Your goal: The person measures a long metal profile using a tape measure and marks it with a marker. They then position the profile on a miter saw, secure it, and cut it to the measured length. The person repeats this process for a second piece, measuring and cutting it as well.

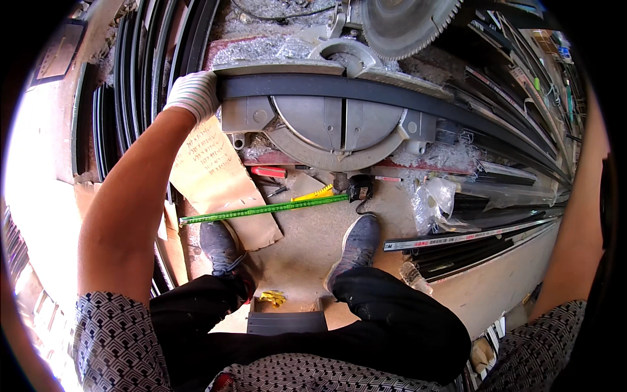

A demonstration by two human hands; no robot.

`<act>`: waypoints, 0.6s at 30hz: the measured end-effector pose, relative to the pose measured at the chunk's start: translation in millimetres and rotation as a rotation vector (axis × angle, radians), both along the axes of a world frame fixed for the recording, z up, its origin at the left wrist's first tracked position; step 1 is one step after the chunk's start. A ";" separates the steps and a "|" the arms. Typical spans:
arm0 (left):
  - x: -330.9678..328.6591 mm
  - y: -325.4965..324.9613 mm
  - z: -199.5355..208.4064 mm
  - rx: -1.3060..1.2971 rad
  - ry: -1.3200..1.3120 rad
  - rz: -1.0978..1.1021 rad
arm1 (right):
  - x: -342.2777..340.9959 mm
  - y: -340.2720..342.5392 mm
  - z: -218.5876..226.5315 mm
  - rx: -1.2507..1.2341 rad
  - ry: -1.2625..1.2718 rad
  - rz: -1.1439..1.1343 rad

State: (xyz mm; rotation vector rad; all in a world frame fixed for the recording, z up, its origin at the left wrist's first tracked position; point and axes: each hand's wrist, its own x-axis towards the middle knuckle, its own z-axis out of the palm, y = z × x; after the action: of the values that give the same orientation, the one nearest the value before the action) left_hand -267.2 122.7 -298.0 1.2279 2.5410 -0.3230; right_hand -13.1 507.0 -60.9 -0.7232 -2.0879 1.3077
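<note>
My left hand (194, 93), in a white striped glove, is closed round the left end of a long dark grey metal profile (294, 85). The profile lies along the fence of a mitre saw, across its round grey table (313, 122), and runs off to the right. Above and behind it stands the toothed circular saw blade (408, 23), apart from the profile. My right forearm (575, 215) reaches up along the right rim. Its hand is out of the picture.
Below the saw, a tape measure (360, 188) has its green blade (261, 210) pulled out over a written-on cardboard sheet (212, 163). More dark profiles stand at left (134, 78) and lie at right (470, 255). Metal shavings (261, 52) cover the bench. My shoes (356, 242) are below.
</note>
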 end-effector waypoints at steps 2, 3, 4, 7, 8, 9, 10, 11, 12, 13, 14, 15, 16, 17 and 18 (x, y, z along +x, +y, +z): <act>7.9 23.2 -12.8 0.073 -0.044 -0.037 | 8.7 -8.5 27.0 0.166 -0.175 -0.009; 9.1 24.9 -13.6 0.065 -0.046 -0.032 | 10.9 -10.0 29.7 0.214 -0.232 -0.001; 10.0 27.1 -14.5 0.060 -0.049 -0.028 | 13.1 -13.0 30.4 0.262 -0.292 0.005; 7.6 18.3 -9.0 0.028 -0.036 -0.011 | 16.2 -21.2 27.2 0.356 -0.405 0.040; 6.4 13.5 -6.3 0.016 -0.029 -0.005 | 17.8 -23.2 26.6 0.380 -0.430 0.051; 8.0 15.7 -5.8 0.020 -0.035 0.000 | 21.7 -26.2 31.7 0.416 -0.471 0.052; 9.9 17.9 -5.1 0.025 -0.041 0.006 | 27.7 -30.5 36.2 0.444 -0.506 0.049; 11.7 20.9 -5.5 0.030 -0.048 0.011 | 33.6 -36.1 41.2 0.466 -0.534 0.044; 10.9 22.7 -3.8 0.036 -0.046 0.004 | 41.1 -42.4 45.2 0.475 -0.542 0.034; 10.0 20.5 -3.5 0.031 -0.043 0.000 | 47.9 -49.9 43.4 0.464 -0.531 0.021; 9.3 19.0 -3.1 0.026 -0.041 -0.005 | 53.0 -58.2 41.1 0.438 -0.494 -0.001; 9.0 19.3 -1.8 0.010 -0.038 -0.006 | 58.5 -67.5 37.1 0.403 -0.446 -0.020; 10.9 21.5 -3.2 0.015 -0.032 -0.007 | 67.5 -81.5 28.1 0.368 -0.376 -0.056; 12.9 23.6 -4.6 0.019 -0.026 -0.008 | 75.2 -96.1 17.3 0.331 -0.313 -0.075; 11.2 14.8 -2.2 -0.006 0.001 0.005 | 80.0 -109.8 -3.9 0.266 -0.228 -0.076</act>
State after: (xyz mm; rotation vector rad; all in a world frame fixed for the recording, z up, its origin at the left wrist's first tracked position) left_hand -255.9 137.4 -300.2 1.2198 2.5413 -0.3291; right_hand 66.9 397.2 -64.8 -0.8558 -2.3311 0.9183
